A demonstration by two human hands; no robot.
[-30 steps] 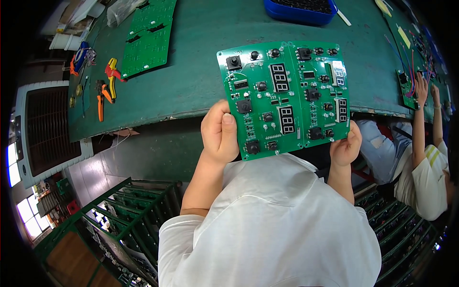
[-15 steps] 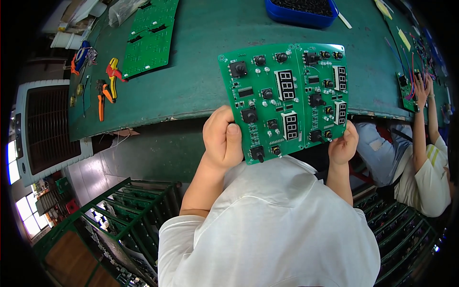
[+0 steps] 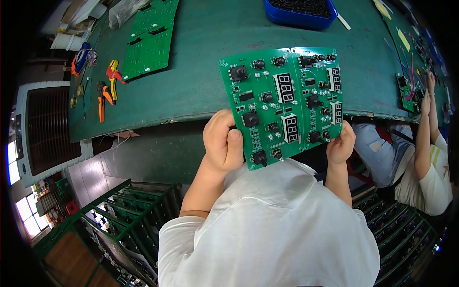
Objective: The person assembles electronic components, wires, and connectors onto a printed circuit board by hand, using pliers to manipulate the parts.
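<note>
Between both my hands is a green circuit board panel (image 3: 265, 110), held up in front of my chest with its populated face showing. It carries black knobs and buttons, several white-framed digit displays and small parts, with a seam dividing it into two halves. My left hand (image 3: 222, 141) grips its left edge, thumb on the front face and the other fingers curled behind. At the lower right corner my right hand (image 3: 341, 143) pinches the edge; part of its fingers is hidden behind the board.
Another green board (image 3: 150, 43) lies at the table's back left, near red-yellow pliers (image 3: 114, 76) and orange-handled cutters (image 3: 102, 103). A blue tray (image 3: 300, 16) of small black parts stands at the back. On the right, a co-worker's hands (image 3: 429, 93) handle a wired board. Racks (image 3: 129, 210) flank me.
The panel has tilted slightly, its right half turning and shifting a little left while its lower left corner drops. The co-worker's hands have changed position over their board.
</note>
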